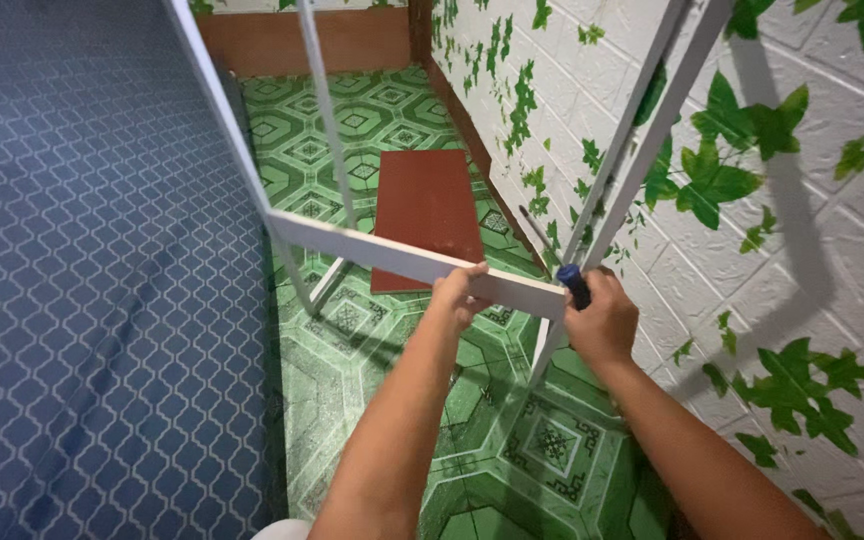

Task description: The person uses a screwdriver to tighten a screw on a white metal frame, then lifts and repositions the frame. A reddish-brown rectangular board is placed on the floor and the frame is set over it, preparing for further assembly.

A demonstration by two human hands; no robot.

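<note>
A white metal frame of thin bars stands on the green patterned floor, close to the wall. My left hand grips its near horizontal bar from below. My right hand is closed around a screwdriver with a blue handle, its thin shaft pointing up and away near the corner where the horizontal bar meets the upright bars.
A reddish-brown flat board lies on the green tiled floor beyond the frame. A blue patterned surface fills the left side. On the right is a white brick-pattern wall with green leaf decoration.
</note>
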